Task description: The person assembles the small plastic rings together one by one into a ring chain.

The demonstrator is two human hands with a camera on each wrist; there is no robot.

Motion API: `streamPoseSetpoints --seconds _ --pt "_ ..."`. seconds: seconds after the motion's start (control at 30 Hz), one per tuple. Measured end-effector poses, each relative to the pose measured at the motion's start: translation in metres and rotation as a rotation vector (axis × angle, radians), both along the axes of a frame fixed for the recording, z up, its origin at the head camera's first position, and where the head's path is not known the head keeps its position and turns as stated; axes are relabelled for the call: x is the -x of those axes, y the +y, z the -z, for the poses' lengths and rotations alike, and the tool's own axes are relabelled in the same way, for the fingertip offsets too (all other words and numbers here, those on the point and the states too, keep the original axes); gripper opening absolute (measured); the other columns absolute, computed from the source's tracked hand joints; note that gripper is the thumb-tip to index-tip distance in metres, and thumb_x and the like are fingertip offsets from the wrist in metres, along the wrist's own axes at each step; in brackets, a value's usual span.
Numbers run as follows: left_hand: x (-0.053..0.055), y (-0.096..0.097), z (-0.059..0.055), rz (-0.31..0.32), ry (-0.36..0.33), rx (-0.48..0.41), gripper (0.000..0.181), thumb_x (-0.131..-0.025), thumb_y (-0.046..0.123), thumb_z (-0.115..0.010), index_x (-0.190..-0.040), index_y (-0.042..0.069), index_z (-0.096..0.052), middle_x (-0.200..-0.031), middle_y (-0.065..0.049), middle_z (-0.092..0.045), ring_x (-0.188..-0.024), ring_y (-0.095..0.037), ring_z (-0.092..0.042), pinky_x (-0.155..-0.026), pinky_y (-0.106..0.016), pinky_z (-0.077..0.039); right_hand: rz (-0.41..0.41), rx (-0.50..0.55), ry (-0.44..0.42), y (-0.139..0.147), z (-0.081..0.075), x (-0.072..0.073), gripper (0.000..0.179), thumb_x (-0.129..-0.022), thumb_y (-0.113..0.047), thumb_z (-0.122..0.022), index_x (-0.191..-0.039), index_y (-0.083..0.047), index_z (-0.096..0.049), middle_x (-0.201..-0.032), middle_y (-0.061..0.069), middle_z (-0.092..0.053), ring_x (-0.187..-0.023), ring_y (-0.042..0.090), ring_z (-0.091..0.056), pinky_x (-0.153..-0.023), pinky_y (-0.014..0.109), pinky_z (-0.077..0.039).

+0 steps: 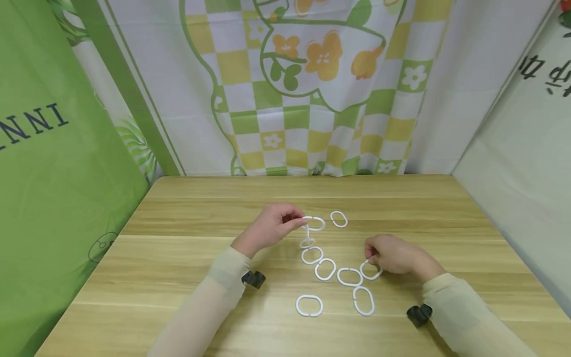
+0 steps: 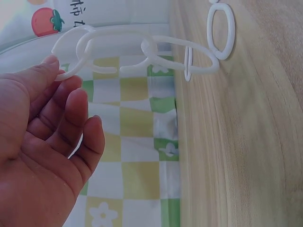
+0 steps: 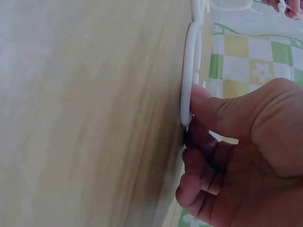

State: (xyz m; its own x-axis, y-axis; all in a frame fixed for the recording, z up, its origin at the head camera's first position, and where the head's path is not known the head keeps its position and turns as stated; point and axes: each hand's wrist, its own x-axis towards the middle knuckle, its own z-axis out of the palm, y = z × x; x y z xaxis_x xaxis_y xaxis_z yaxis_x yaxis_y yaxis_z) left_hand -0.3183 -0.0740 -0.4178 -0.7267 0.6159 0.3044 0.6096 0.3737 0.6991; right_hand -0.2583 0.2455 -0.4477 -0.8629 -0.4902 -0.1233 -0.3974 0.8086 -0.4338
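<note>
My left hand (image 1: 274, 225) pinches an oval white plastic chain link (image 2: 71, 40) between thumb and fingers, above the table. From it hangs a second link (image 2: 118, 33), hooked through it, with a third link (image 2: 184, 59) below reaching down to the tabletop. Each upper link has a small gap in its side. My right hand (image 1: 392, 253) is low at the table, thumb and forefinger pinching the edge of another white link (image 1: 371, 271). In the right wrist view that link (image 3: 188, 71) appears edge-on beside the thumb; its far side is partly hidden.
Several white links lie between the hands, among them one link (image 1: 325, 269) near the middle and another (image 1: 364, 301) nearer the front. Separate links lie at the back (image 1: 339, 219) and front (image 1: 310, 306) of the wooden table (image 1: 178, 297). A patterned curtain (image 1: 294, 116) hangs behind.
</note>
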Motion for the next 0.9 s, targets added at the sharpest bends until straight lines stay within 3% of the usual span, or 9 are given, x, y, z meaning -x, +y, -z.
streamPoseSetpoints --seconds 0.3,0.53,0.7,0.9 --pt "-0.001 0.004 0.002 0.025 0.008 0.008 0.011 -0.095 0.021 -0.067 -0.095 0.011 -0.072 -0.077 0.007 -0.061 -0.065 -0.008 -0.05 -0.058 -0.024 -0.045 0.043 0.089 -0.003 -0.003 -0.005 0.0 0.014 -0.094 -0.009 -0.063 -0.084 -0.015 -0.055 -0.073 -0.005 -0.051 -0.071 0.011 -0.05 -0.065 0.031 -0.042" --pt "-0.005 0.012 0.007 0.058 0.067 0.046 0.009 -0.095 0.019 -0.068 -0.093 0.011 -0.072 -0.077 0.008 -0.06 -0.066 -0.007 -0.052 -0.059 -0.022 -0.045 0.034 0.28 0.031 -0.019 -0.025 0.003 0.007 -0.097 -0.014 -0.061 -0.093 -0.008 -0.061 -0.083 0.0 -0.06 -0.078 0.013 -0.055 -0.071 0.031 -0.047" --pt "-0.009 0.02 0.008 0.101 0.144 0.092 0.008 -0.094 0.017 -0.069 -0.094 0.01 -0.072 -0.08 0.005 -0.063 -0.071 -0.007 -0.054 -0.063 -0.02 -0.046 0.009 0.344 0.07 -0.039 -0.041 0.003 0.008 -0.097 -0.017 -0.063 -0.096 -0.009 -0.064 -0.088 -0.001 -0.064 -0.082 0.012 -0.058 -0.074 0.031 -0.049" --pt "-0.011 0.026 0.011 0.159 0.244 0.111 0.007 -0.092 0.015 -0.071 -0.094 0.008 -0.073 -0.086 0.003 -0.067 -0.075 -0.007 -0.056 -0.068 -0.02 -0.046 -0.002 0.379 0.087 -0.051 -0.044 0.003 0.002 -0.096 -0.012 -0.063 -0.095 -0.011 -0.065 -0.087 0.001 -0.065 -0.081 0.012 -0.058 -0.073 0.029 -0.049"
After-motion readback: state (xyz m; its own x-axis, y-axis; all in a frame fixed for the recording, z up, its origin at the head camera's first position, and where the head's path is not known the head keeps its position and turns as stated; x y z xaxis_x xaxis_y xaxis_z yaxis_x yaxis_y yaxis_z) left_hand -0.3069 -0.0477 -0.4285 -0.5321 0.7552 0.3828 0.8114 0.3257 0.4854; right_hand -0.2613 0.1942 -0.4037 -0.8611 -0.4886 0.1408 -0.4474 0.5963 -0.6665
